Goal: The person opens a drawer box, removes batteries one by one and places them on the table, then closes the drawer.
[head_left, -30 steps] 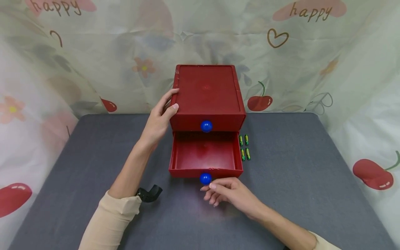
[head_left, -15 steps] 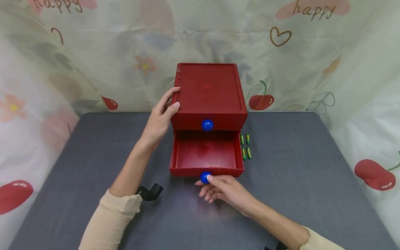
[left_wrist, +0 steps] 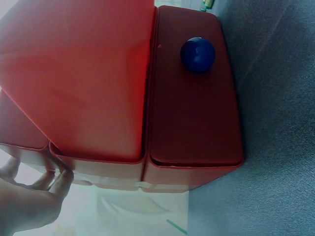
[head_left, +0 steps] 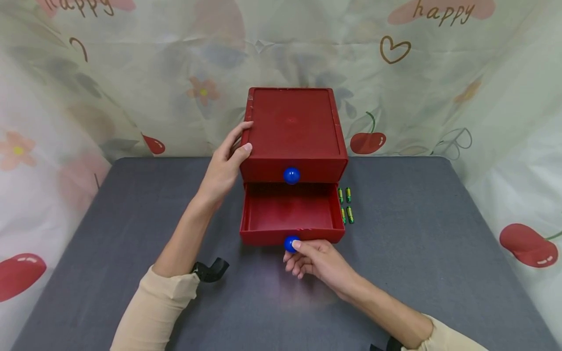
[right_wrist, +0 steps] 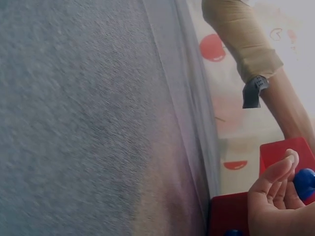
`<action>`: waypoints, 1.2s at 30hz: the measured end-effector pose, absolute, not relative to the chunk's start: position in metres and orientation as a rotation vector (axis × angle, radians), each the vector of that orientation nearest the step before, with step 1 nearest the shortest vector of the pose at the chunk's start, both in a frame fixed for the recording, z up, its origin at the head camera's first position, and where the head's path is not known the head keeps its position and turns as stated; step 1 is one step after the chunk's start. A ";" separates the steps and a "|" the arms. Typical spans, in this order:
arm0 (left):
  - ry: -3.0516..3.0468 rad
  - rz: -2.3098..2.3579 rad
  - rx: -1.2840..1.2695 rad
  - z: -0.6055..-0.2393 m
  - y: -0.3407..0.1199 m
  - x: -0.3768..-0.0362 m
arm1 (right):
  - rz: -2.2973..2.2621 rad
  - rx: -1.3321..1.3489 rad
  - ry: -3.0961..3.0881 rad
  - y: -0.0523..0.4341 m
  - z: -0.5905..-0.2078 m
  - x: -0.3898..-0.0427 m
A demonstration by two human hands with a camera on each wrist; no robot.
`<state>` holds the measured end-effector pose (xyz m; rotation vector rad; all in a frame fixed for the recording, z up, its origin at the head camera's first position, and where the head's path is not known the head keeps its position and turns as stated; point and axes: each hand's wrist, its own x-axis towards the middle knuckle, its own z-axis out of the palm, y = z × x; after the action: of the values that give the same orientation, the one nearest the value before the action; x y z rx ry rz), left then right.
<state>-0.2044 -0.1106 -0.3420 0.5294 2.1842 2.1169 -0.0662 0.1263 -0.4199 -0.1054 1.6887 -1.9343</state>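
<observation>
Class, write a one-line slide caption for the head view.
Left hand steadies a red drawer box while the right hand touches the open lower drawer's blue knob; four batteries lie beside.

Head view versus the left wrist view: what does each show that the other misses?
Only the head view shows the open lower drawer, the right hand at its blue knob, and four batteries beside the red cabinet. Only the left wrist view shows the cabinet's flank close up. Both show the left hand on the cabinet and the upper knob.
</observation>
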 end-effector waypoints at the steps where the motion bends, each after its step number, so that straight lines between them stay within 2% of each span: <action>1: 2.186 2.116 0.530 -0.342 -0.111 -0.204 | -1.936 -0.101 1.697 0.126 -0.419 -0.067; 36: 2.211 2.102 0.527 -0.342 -0.112 -0.204 | -1.897 -0.087 1.805 0.125 -0.410 -0.120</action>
<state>-0.2039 -0.1125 -0.3415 0.5270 2.2105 2.1024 -0.1200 0.1253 -0.4098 -0.0868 1.8055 -1.8966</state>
